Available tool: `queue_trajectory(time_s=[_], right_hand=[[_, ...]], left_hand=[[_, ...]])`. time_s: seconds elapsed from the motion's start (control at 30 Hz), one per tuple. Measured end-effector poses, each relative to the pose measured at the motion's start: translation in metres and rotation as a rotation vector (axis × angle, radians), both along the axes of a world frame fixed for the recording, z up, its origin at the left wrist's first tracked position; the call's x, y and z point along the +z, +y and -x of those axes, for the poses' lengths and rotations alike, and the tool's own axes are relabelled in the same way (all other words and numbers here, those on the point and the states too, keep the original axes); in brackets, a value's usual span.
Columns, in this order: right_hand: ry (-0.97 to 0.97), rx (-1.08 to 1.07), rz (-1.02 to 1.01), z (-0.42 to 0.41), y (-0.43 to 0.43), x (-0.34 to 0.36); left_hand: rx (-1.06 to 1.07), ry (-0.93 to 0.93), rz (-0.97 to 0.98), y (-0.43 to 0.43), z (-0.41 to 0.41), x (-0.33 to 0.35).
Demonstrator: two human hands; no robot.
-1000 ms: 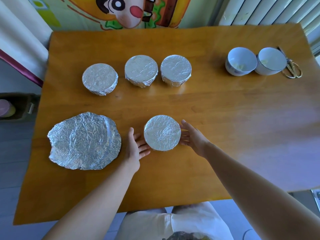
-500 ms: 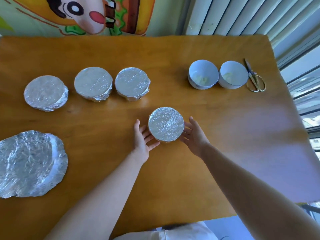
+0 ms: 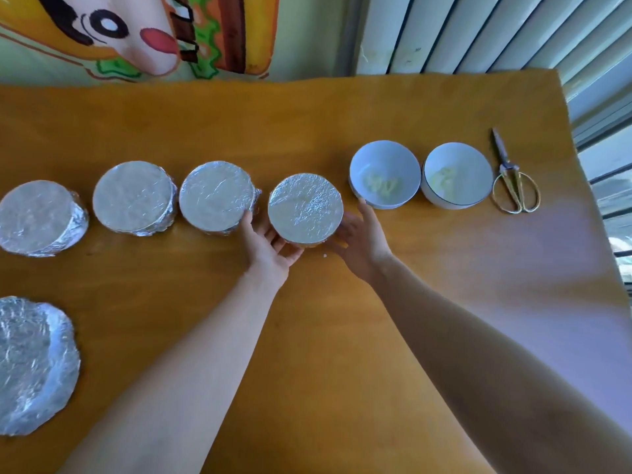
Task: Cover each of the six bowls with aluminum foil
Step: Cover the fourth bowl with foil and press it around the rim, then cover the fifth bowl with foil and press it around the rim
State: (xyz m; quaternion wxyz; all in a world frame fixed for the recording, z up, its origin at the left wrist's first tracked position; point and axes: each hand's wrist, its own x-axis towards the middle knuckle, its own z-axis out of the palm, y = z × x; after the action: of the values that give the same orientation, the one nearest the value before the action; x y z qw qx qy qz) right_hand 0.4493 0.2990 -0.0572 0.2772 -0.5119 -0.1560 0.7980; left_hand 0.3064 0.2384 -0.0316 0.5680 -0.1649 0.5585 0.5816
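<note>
The left hand's [image 3: 270,248] fingers [image 3: 277,239] lie spread and almost straight, palm up, reaching under the near left side of a foil-covered bowl [image 3: 305,208], while its thumb stands in the gap between this bowl and the next one to the left. The right hand's [image 3: 362,241] fingers [image 3: 364,207] are likewise spread and laid against the bowl's right side. The forefinger points away from the person, and its tip comes close to the nearer of two uncovered bowls.

The bowl sits between the two hands with its foil drawn flat and smooth over the top. Whether it rests on the table [image 3: 325,124] or is lifted a little cannot be told.

Three more covered bowls [image 3: 217,196] [image 3: 133,196] [image 3: 39,217] stand in a row to its left. To its right stand the two open white bowls [image 3: 383,155] [image 3: 455,157], touching each other, each with some pale food at the bottom.

Gold-handled scissors [image 3: 503,165] lie just beyond them, near the table's right edge. A loose, crumpled foil sheet [image 3: 30,364] lies at the near left, cut off by the frame.

Behind the table hang a cartoon picture [image 3: 136,32] and white slats [image 3: 444,29].
</note>
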Motion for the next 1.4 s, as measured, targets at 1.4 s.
queue_trajectory(time_s=[1.4], right_hand=[[-0.423,0.252,0.107,0.081,-0.281,0.032]], left_hand=[[-0.609,0.272,0.089,-0.254,0.08,0.013]])
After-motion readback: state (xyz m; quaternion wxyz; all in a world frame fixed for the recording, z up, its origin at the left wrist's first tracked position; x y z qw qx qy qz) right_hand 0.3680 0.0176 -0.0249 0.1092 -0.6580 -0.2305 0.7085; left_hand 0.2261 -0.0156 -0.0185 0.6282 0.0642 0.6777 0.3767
